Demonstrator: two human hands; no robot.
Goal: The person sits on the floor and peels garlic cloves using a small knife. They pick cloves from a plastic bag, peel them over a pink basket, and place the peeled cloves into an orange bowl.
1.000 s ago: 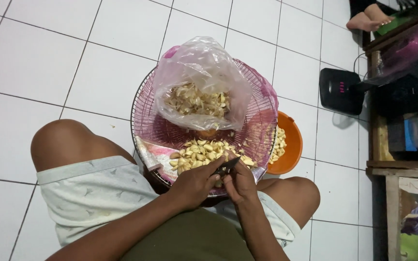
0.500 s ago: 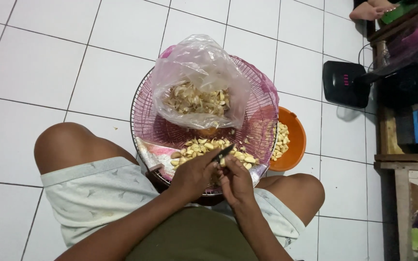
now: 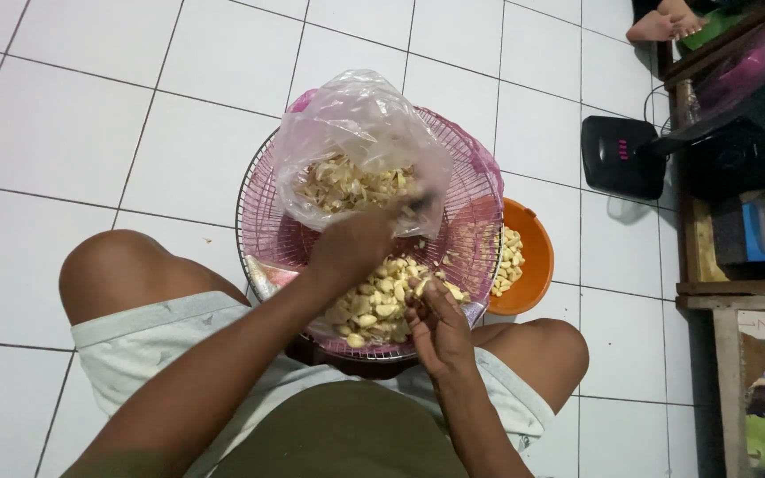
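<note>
Currently seated on white tiled floor, pink mesh tray resting across lap. Left hand raised over tray's middle, fingers curled at mouth of clear plastic bag of peels at tray's far edge; whether anything is pinched, cannot tell — motion blur. Right hand at tray's near edge, fingers narrowly closed, apparently pinching one clove; cannot tell for certain. Pile of peeled garlic cloves heaped on tray's near half, just beside both hands. Orange bowl with more cloves tucked under tray's right edge.

Risks, judged: tray balanced on knees only, so a shift of either leg could tip cloves onto floor. Bag loose and light; a careless brush could spill peels back into clean pile.

Versus half a second ago: left hand moved from near-edge pile up to bag; right hand stayed low at near edge. Tray, bag, bowl unchanged.
</note>
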